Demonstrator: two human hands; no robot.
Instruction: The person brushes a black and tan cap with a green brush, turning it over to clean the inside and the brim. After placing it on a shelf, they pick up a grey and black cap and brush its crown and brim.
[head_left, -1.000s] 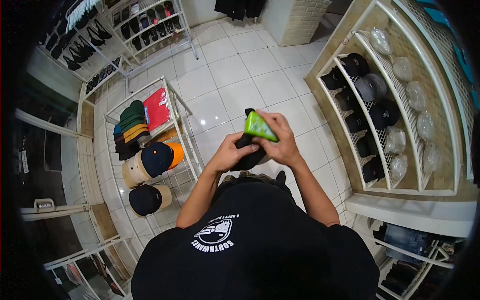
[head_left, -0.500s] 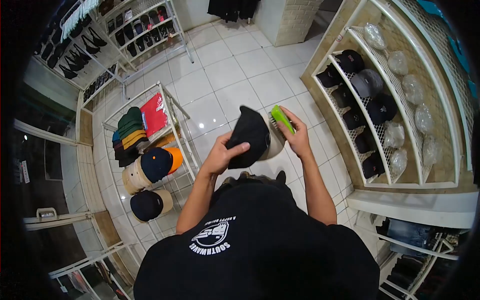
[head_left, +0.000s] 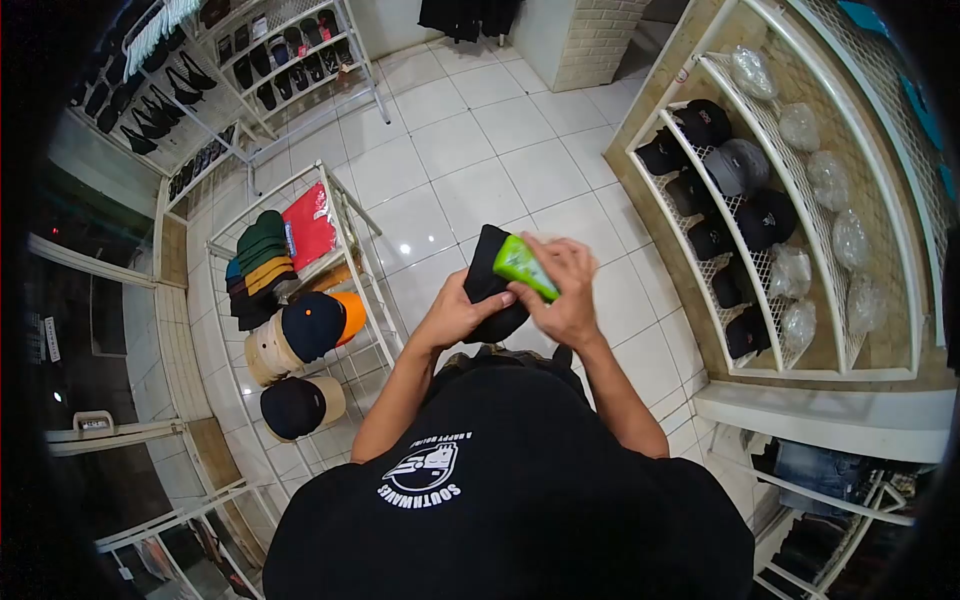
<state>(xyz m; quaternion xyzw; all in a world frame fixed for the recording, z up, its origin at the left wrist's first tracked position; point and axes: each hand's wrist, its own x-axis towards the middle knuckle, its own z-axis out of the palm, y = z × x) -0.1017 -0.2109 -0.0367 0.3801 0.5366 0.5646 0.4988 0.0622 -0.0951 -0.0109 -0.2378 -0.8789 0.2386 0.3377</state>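
Note:
A black cap (head_left: 490, 262) is held in front of my body, gripped along its left side by my left hand (head_left: 452, 315), with the thumb on top. My right hand (head_left: 566, 295) is closed around a green brush (head_left: 523, 265), which lies over the right part of the cap. The brush's bristles are hidden beneath it, and the fingers are slightly blurred. The two thumbs are close together over the cap. The cap's beige part, on the right, is out of sight.
To the left, a white rack (head_left: 367, 215) bears beanies (head_left: 262, 246), a red packet (head_left: 312, 228) and several caps (head_left: 312, 328). A curved white shelf (head_left: 690, 150) at the right holds dark caps and plastic-wrapped items (head_left: 828, 180). Footwear shelves (head_left: 290, 60) stand at the back left.
My right hand has moved left with the brush, from beside the cap to over it. The cap has turned, and its beige part no longer shows.

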